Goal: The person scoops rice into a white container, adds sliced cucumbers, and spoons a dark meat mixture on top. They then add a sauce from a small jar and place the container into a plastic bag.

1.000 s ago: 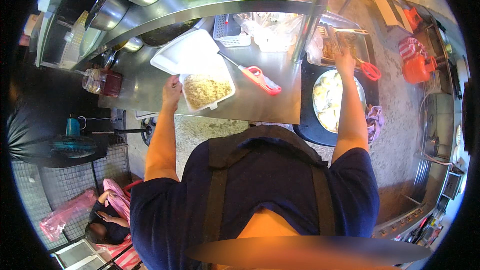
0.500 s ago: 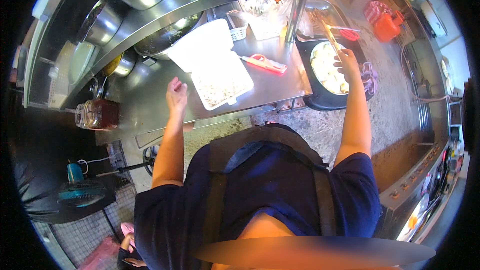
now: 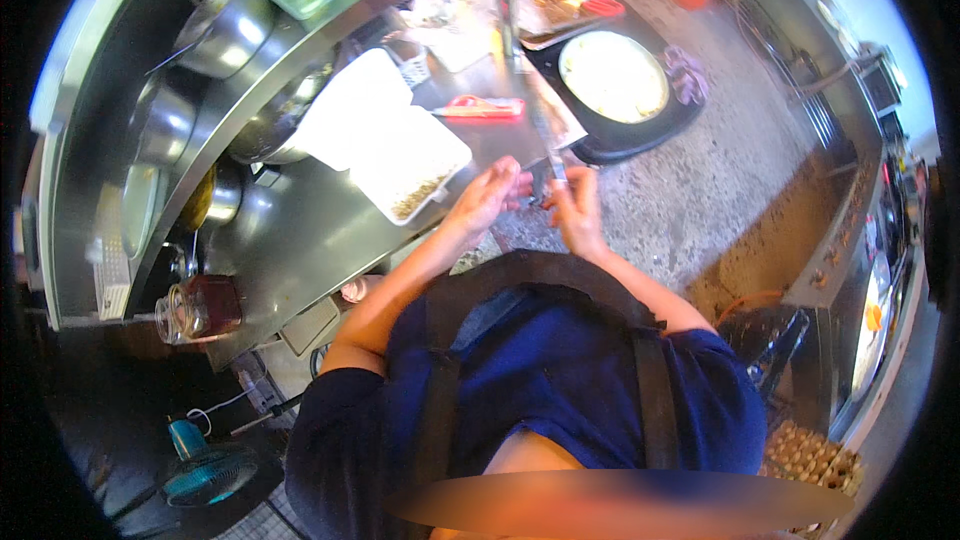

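Both hands are meeting over the bench edge around a metal spatula.

The right hand [image 3: 578,212] is gripping the spatula [image 3: 545,135] with its fingers wrapped around the handle, the long blade pointing up and away over the steel bench [image 3: 300,230]. The left hand [image 3: 487,197] is lying just beside it, fingers curled toward the handle; whether they are touching it I cannot tell. A white foam box [image 3: 395,155] holding browned food is sitting open on the bench just left of the hands, and a round griddle [image 3: 613,75] is lying beyond them.
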Demonstrator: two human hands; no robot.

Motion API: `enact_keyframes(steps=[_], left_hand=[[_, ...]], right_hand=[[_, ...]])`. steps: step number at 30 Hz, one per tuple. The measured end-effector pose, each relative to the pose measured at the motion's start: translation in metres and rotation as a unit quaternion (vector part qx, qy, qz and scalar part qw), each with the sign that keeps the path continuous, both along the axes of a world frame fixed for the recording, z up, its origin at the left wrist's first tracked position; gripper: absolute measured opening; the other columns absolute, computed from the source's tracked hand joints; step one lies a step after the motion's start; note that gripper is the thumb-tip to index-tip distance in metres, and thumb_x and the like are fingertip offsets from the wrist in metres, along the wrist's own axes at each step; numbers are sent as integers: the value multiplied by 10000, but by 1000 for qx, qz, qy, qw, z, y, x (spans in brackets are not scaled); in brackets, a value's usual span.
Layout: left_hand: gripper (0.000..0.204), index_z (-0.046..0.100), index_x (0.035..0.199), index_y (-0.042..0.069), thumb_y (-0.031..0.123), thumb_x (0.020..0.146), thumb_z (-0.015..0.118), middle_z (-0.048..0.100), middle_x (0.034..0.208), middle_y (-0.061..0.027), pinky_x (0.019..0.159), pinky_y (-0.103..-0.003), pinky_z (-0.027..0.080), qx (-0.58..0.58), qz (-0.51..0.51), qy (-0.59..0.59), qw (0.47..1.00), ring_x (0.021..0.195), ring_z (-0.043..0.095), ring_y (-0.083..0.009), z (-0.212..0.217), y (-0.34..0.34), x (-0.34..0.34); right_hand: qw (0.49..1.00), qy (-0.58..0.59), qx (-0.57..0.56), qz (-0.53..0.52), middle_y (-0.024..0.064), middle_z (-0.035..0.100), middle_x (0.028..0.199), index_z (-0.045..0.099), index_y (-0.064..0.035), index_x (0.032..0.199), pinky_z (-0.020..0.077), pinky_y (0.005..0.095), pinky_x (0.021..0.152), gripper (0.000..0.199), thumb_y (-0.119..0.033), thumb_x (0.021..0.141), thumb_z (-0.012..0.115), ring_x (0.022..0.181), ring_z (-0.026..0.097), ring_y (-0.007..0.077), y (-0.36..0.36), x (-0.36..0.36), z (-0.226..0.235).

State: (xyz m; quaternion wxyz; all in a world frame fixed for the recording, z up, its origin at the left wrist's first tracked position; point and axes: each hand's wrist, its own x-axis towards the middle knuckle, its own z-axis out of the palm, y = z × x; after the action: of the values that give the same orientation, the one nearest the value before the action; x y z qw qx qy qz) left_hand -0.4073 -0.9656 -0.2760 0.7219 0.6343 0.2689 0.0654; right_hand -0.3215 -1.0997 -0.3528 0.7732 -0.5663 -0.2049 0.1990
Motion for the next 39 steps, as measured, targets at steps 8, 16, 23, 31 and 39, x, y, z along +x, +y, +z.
enact_keyframes(steps=[8, 16, 23, 31, 39], left_hand=[[392, 458, 1310, 60, 181, 947, 542, 559, 970, -60, 718, -271, 517, 168, 42, 36, 984, 887, 566, -118, 2, -30, 72], [368, 574, 1183, 50, 165, 836, 615, 562, 967, -166, 795, -445, 482, 724, -78, 106, 677, 916, 582, -350, -30, -9, 181], [287, 625, 1095, 104, 117, 808, 613, 564, 888, -84, 689, -410, 501, 822, -101, 133, 544, 804, 604, -271, -57, -13, 229], [261, 619, 1055, 107, 105, 802, 557, 564, 882, -89, 660, -394, 521, 825, -104, 170, 529, 785, 623, -262, -55, -24, 246], [169, 628, 928, 84, 102, 773, 563, 586, 849, -93, 665, -395, 525, 841, -96, 153, 510, 755, 629, -271, -59, -32, 272]], right_hand=[[953, -157, -4, 259, 208, 582, 1053, 396, 3, 1191, 495, 404, 805, 401, -259, 935, 558, 900, 627, 298, -34, 44, 8], [961, -44, -205, 181, 149, 654, 1053, 471, -56, 1241, 500, 375, 819, 413, -286, 914, 574, 939, 646, 258, -145, 142, -83], [957, 4, -251, 144, 149, 648, 1065, 475, -22, 1228, 505, 353, 795, 414, -263, 910, 583, 911, 646, 237, -208, 193, -106], [961, 5, -227, 157, 147, 644, 1070, 472, -13, 1226, 510, 338, 778, 404, -236, 910, 589, 901, 646, 222, -214, 221, -90], [958, -17, -233, 166, 134, 656, 1039, 472, -19, 1228, 514, 337, 773, 415, -237, 902, 607, 879, 655, 216, -221, 219, -98]])
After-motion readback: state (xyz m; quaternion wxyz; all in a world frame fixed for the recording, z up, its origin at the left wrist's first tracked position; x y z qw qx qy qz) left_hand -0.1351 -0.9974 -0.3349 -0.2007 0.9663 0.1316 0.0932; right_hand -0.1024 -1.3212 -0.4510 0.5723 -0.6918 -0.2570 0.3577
